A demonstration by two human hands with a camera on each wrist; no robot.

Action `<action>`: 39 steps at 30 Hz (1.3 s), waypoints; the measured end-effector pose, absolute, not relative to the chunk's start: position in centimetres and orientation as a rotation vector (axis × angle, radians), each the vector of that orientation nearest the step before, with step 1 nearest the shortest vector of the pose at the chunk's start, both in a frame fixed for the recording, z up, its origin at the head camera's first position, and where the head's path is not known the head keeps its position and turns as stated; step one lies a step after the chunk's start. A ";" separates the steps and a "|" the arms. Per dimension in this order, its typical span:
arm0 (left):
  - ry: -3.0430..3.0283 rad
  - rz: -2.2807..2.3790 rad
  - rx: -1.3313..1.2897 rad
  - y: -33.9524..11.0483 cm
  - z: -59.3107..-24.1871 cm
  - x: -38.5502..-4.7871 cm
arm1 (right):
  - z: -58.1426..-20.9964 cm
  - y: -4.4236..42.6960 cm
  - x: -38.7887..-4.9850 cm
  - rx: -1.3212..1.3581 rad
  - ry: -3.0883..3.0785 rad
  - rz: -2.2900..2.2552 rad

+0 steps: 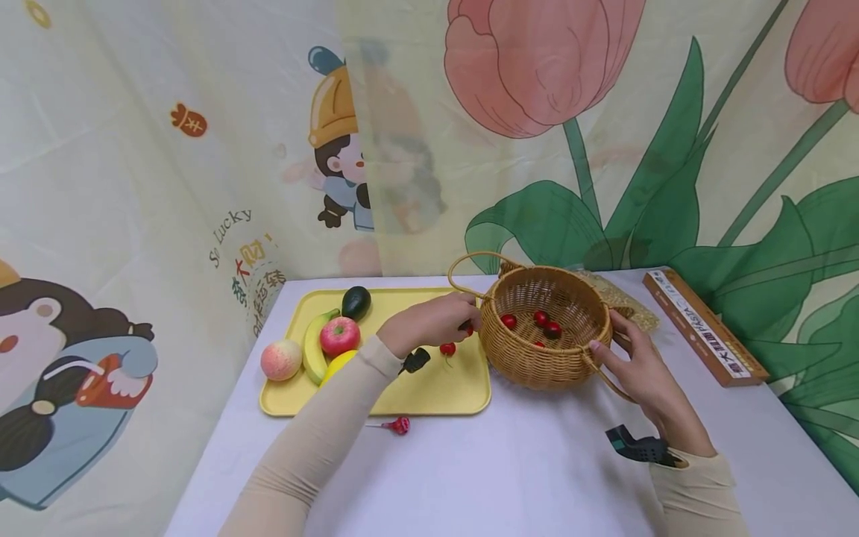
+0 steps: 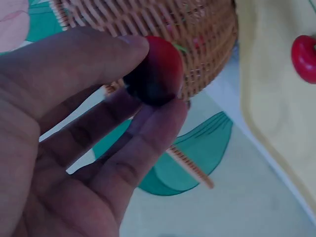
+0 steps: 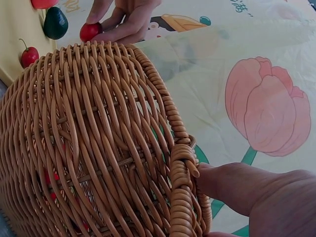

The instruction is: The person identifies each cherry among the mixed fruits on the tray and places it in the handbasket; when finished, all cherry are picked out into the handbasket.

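A dark red cherry (image 2: pixel 165 69) is pinched between the thumb and fingers of the left hand (image 2: pixel 84 113), beside the wicker basket (image 2: pixel 202 44). In the head view, the left hand (image 1: pixel 432 322) is just left of the basket (image 1: pixel 537 365), over the tray. Several red cherries lie inside the basket. The right hand (image 1: pixel 640 373) grips the basket's right rim near a handle; in the right wrist view its thumb (image 3: pixel 232 185) presses on the rim. Another cherry (image 1: pixel 447 349) lies on the yellow tray.
The yellow tray (image 1: pixel 436 403) holds a banana (image 1: pixel 312 350), an apple (image 1: pixel 339 336), an avocado (image 1: pixel 356 303) and a partly hidden yellow fruit (image 1: pixel 338 365). A peach (image 1: pixel 281 360) overlaps its left edge. A red item (image 1: pixel 400 426) lies in front. Behind are a bag (image 1: pixel 620 298) and a pasta box (image 1: pixel 705 328).
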State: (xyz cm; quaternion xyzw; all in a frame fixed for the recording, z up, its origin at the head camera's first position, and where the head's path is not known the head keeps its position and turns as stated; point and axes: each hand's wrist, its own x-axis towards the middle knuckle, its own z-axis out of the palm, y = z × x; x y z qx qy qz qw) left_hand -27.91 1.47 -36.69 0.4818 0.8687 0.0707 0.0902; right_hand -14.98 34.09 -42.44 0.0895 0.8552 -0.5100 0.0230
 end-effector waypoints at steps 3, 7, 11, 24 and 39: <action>2.579 0.209 1.458 1.2 -35.5 -27.6 | -42.4 34.0 -15.0 0.283 2.646 -1.580; 2.580 0.291 1.487 0.7 -34.0 -27.6 | -42.4 34.1 -15.0 0.270 2.646 -1.581; 2.502 0.484 1.517 0.7 -33.0 -27.8 | -42.4 34.2 -15.0 0.253 2.651 -1.583; 2.191 1.397 1.255 5.2 -35.0 -28.9 | -42.4 34.1 -14.9 0.235 2.646 -1.584; 2.109 1.585 0.973 12.8 -36.1 -31.5 | -42.4 34.2 -15.0 0.248 2.638 -1.589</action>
